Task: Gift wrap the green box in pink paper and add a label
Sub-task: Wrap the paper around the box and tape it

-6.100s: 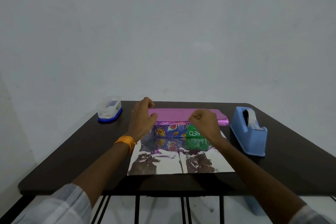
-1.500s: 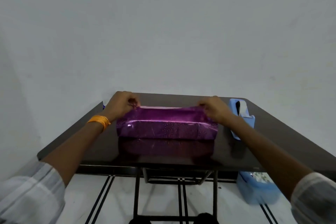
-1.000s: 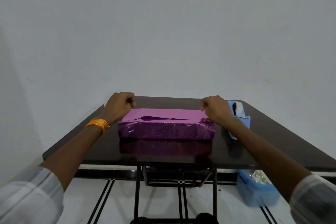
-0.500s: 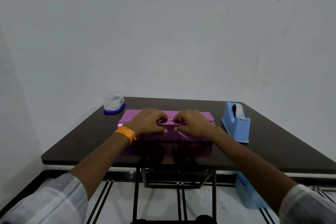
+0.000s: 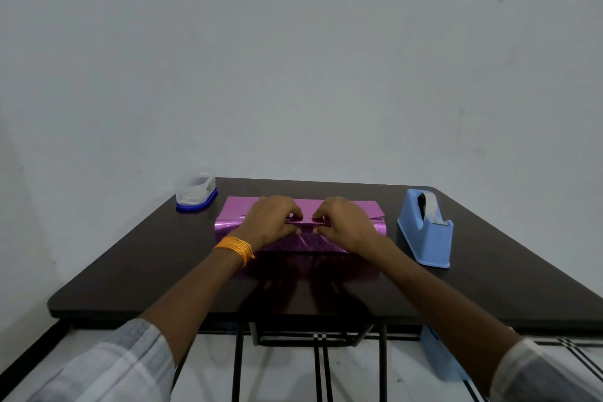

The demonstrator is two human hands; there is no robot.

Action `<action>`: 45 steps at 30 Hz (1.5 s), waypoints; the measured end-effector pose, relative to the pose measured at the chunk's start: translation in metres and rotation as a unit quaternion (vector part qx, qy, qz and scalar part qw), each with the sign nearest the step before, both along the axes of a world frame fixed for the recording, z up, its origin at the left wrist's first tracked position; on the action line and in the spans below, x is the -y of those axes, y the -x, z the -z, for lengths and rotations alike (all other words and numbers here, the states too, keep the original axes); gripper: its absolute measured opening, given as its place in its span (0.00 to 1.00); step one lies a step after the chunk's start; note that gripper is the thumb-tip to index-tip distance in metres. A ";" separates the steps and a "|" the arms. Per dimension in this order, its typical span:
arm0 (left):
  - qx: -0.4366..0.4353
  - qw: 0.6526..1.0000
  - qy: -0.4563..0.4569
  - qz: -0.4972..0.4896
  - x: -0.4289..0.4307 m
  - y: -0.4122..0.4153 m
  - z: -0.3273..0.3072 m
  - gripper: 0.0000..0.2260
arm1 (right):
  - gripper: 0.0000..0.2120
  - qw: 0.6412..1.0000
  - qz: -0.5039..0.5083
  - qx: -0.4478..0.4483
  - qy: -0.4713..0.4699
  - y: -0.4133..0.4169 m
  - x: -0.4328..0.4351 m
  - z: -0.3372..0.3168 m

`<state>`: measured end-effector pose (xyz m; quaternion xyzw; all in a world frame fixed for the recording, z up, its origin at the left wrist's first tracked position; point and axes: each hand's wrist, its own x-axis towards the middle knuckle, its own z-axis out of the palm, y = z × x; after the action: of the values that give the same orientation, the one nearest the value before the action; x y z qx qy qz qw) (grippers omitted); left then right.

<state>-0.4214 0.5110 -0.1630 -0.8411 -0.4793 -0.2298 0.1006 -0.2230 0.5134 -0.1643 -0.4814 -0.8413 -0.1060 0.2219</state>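
Note:
The green box is fully hidden under shiny pink paper (image 5: 233, 217), forming a flat parcel in the middle of the dark table (image 5: 137, 268). My left hand (image 5: 272, 222) and my right hand (image 5: 342, 222) sit side by side on top of the parcel. Fingers and thumbs of both hands pinch the paper edge along the seam at the parcel's centre. A pink flap lies flat behind the hands toward the wall. No label is visible.
A blue tape dispenser (image 5: 425, 228) stands right of the parcel. A small clear container with a blue base (image 5: 195, 189) sits at the back left. A blue object (image 5: 437, 352) is under the table on the right. The wall is close behind the table.
The paper was pulled up and folded over the box. Both hands then slid from the parcel's outer ends to its middle and now pinch the seam.

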 end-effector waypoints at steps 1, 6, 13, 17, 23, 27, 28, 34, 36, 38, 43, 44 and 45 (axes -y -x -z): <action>0.007 1.000 0.001 0.002 -0.004 0.000 0.001 0.15 | 0.13 1.000 0.003 -0.002 0.001 -0.001 -0.003 0.000; 0.024 1.000 -0.011 0.014 -0.013 0.001 0.012 0.17 | 0.13 1.000 0.002 0.008 -0.001 -0.004 -0.012 0.002; 0.048 0.998 -0.017 0.027 -0.015 0.018 0.015 0.13 | 0.14 0.999 -0.015 -0.027 0.008 -0.007 -0.017 0.003; 0.039 0.999 -0.018 0.026 -0.015 0.015 0.012 0.13 | 0.19 0.999 -0.034 -0.037 0.012 -0.002 -0.018 -0.001; 0.037 0.999 -0.018 0.023 -0.012 0.013 0.013 0.15 | 0.13 0.998 -0.055 -0.019 0.020 -0.004 -0.020 0.003; 0.041 0.998 -0.041 0.017 -0.013 0.006 0.017 0.24 | 0.12 0.998 -0.057 -0.036 0.006 -0.006 -0.020 0.009; 0.039 0.998 -0.045 0.017 -0.014 0.003 0.016 0.24 | 0.12 0.998 -0.057 -0.039 0.005 -0.005 -0.020 0.009; 0.021 0.998 -0.050 0.016 -0.018 -0.010 0.015 0.14 | 0.12 0.997 -0.049 -0.052 0.009 -0.006 -0.021 0.012; 0.032 0.998 -0.051 0.012 -0.018 -0.009 0.017 0.14 | 0.12 0.996 -0.048 -0.067 0.018 -0.005 -0.021 0.011; 0.036 0.998 -0.052 0.012 -0.017 -0.009 0.017 0.13 | 0.13 0.995 -0.047 -0.084 0.024 -0.006 -0.019 0.011; 0.046 0.997 -0.055 0.006 -0.015 -0.011 0.021 0.12 | 0.13 0.983 0.027 -0.182 -0.026 -0.035 -0.004 0.008; 0.045 0.997 -0.055 0.007 -0.015 -0.011 0.022 0.12 | 0.13 0.976 0.065 -0.203 -0.052 -0.044 -0.001 0.008; 0.044 0.997 -0.055 0.007 -0.015 -0.011 0.022 0.12 | 0.12 0.965 0.116 -0.226 -0.071 -0.055 0.003 0.007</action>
<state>-0.4104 0.5263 -0.1850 -0.8266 -0.4640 -0.2933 0.1243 -0.1679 0.5105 -0.1709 -0.5701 -0.6980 -0.0792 0.4260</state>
